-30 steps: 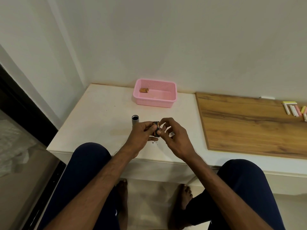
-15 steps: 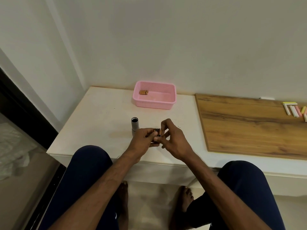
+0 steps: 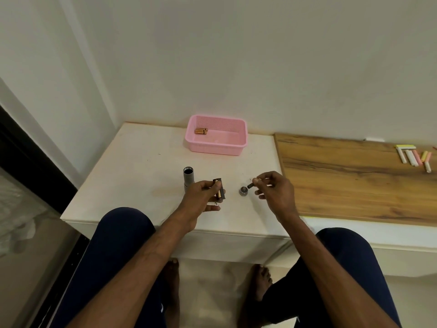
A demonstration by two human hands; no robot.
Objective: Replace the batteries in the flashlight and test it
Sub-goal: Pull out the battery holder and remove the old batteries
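Note:
My left hand [image 3: 203,196] grips a black battery holder [image 3: 220,190] with at least one gold battery still in it, just above the white table [image 3: 132,166]. My right hand [image 3: 274,190] pinches a single small battery [image 3: 252,185] between thumb and fingertips, held apart to the right. The grey flashlight body [image 3: 188,177] stands upright with its open end up, just left of my left hand. Its round tail cap [image 3: 243,191] lies on the table between my hands. A pink basket [image 3: 216,147] at the back holds several gold batteries [image 3: 201,131].
A wooden board [image 3: 350,176] covers the surface to the right, with several chalk sticks [image 3: 413,157] near its far right. A wall runs close behind the table. My knees sit below the table's front edge.
My hands were together on the battery holder. My right hand has pulled away to the right with one battery, uncovering the tail cap on the table.

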